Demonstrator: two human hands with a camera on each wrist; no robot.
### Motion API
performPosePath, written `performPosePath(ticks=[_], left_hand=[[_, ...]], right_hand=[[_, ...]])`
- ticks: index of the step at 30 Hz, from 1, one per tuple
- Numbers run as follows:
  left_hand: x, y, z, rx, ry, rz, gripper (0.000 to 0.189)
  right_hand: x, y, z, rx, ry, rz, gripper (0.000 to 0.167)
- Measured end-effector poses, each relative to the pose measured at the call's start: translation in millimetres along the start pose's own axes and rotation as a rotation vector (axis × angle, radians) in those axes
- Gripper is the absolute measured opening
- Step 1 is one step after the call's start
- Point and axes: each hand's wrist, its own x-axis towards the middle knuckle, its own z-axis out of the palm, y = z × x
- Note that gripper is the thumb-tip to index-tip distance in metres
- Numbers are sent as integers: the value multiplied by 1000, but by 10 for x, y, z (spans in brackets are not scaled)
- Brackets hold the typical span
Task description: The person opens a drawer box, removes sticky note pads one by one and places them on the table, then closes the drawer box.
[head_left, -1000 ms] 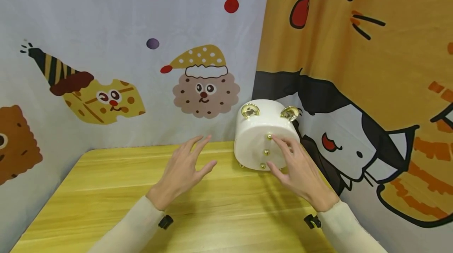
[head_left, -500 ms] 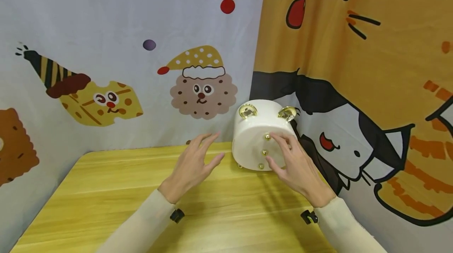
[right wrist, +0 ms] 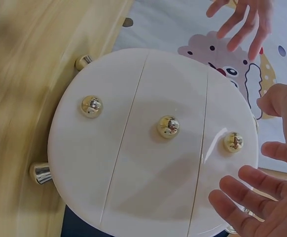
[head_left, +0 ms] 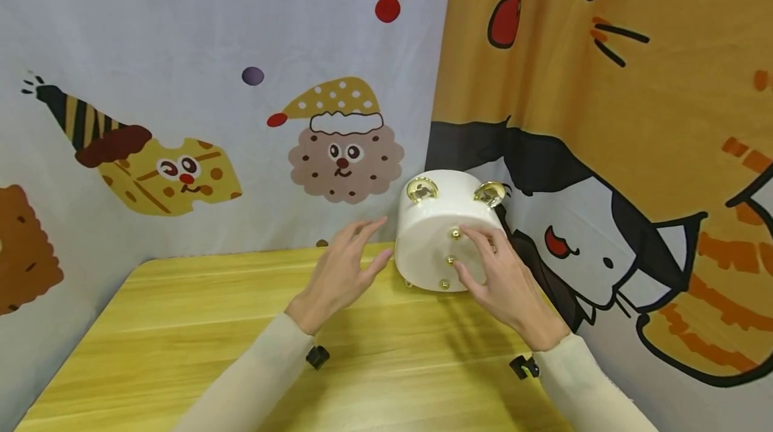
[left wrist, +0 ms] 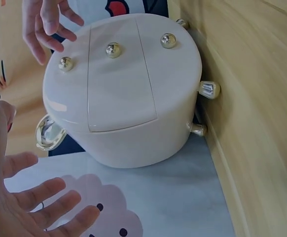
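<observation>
A glossy white drawer box [head_left: 419,251] with gold ears and gold feet stands at the table's far right. Seams split its front into three sections, each with a round gold knob [right wrist: 168,127]. My right hand [head_left: 510,284] hovers in front of the box's right side, fingers spread and slightly bent, holding nothing. In the right wrist view its fingers [right wrist: 244,195] lie close to the top knob [right wrist: 233,142], with no grip on it. My left hand [head_left: 341,271] is in the air left of the box, fingers apart, holding nothing.
The box stands on a yellow wood-grain table [head_left: 199,351]. Behind it hangs a pale cartoon-print cloth [head_left: 199,36], and an orange cat-print curtain [head_left: 543,83] hangs at the right, close to the box.
My left hand has moved right and slightly up, closer to the box. My right hand stays nearly still in front of it. The box remains shut, and the head view has shifted slightly.
</observation>
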Motion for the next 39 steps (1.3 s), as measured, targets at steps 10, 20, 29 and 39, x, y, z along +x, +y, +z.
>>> performPosePath(ticks=[10, 20, 29, 39], left_hand=[[107, 61, 92, -56, -5, -30, 61], [234, 135, 161, -101, 2, -21, 57], [363, 191, 231, -135, 5, -5, 53], [509, 258, 336, -150, 4, -20, 50]], right_hand=[[33, -2, 8, 41, 1, 22, 64], [65, -12, 3, 44, -1, 34, 60], [119, -8, -29, 69, -6, 34, 52], [165, 25, -9, 83, 7, 11, 46]])
